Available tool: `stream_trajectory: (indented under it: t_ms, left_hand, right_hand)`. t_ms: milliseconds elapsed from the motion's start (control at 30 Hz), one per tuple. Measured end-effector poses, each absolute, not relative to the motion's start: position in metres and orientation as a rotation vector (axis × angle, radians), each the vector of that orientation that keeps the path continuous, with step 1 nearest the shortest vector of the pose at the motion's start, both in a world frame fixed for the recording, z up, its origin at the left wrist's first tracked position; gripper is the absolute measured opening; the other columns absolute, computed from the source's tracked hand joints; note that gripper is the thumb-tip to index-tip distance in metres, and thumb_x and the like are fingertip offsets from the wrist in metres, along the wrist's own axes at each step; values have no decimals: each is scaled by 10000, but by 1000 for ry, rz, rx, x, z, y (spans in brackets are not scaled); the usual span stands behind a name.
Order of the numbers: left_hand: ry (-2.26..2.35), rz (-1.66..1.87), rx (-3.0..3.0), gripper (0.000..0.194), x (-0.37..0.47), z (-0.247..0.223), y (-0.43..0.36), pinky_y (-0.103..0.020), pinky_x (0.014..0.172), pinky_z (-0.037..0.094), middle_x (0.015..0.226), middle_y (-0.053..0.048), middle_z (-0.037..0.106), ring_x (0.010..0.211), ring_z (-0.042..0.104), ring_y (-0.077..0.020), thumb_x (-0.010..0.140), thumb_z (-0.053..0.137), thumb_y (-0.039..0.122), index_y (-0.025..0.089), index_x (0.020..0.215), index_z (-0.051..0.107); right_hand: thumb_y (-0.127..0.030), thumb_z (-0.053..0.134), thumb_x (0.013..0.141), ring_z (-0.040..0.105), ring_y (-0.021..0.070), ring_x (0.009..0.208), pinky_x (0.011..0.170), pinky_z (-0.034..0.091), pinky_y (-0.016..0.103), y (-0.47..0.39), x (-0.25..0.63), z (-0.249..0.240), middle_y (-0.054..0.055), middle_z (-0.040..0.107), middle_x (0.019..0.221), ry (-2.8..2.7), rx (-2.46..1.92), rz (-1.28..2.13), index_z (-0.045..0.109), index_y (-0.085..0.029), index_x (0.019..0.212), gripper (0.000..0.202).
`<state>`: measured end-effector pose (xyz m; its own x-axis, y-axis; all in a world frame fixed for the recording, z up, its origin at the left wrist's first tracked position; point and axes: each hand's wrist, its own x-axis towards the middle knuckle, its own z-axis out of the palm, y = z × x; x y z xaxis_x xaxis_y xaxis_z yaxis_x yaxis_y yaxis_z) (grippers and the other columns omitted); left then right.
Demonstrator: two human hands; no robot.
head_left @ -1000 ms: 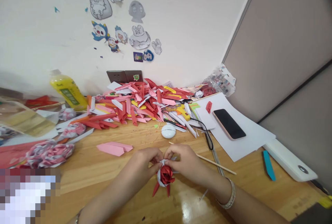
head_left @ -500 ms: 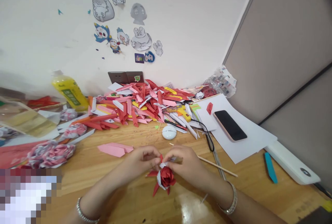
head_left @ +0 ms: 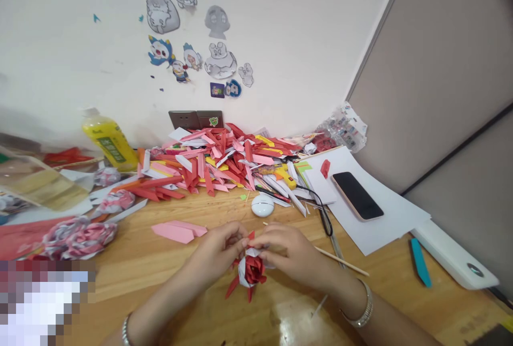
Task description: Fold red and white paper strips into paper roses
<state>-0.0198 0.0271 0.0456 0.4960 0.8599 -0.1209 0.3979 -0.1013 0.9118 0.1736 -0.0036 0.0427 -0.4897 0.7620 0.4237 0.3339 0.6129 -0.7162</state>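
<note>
Between my two hands is a red and white folded paper flower, with pointed red petals sticking out below it. My left hand pinches its upper left side, thumb and fingers closed on the paper. From the right, my right hand has its fingers closed at the flower's top edge, near a small red tip. Two folded pink paper strips lie left of my left hand. A thin wooden stick rests on the table beyond my right forearm.
A heap of folded red, pink, white and yellow paper strips lies along the wall. Nearby are a yellow glue gun, a white rounded case, a phone on paper sheets, a yellow bottle and a teal cutter.
The flower has turned and shifted slightly left in my hands, its lower petals swinging left. My right hand's fingers have moved a little left over its top. The view has shifted slightly.
</note>
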Motion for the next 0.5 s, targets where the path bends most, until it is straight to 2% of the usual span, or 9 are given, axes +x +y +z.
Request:
stream_trajectory:
  t_ms: [133, 367, 500]
  left_hand:
    - [1145, 617, 1787, 224, -16, 48, 23, -250, 543, 389, 606, 17, 579, 573, 528, -159, 769, 494, 405, 201, 692, 545]
    - [1229, 667, 1875, 183, -9, 54, 14, -259, 555, 398, 628, -10, 605, 592, 550, -180, 788, 445, 317, 209, 673, 538]
    - [1257, 698, 1918, 188, -9, 52, 13, -264, 567, 406, 633, -20, 613, 605, 560, -189, 804, 435, 295, 209, 674, 539]
  right_hand:
    - [-212, 601, 898, 618, 178, 915, 836, 468, 304, -4, 173, 42, 49, 710, 978, -2054, -925, 811, 711, -218, 1022, 166]
    - [-199, 417, 983, 589, 192, 893, 810, 471, 346, -5, 170, 41, 91, 703, 945, -2197, -699, 494, 687, -198, 1016, 272]
    - [-234, 408, 988, 577, 194, 907, 834, 456, 354, -5, 173, 44, 84, 683, 963, -2244, -734, 563, 667, -199, 1064, 272]
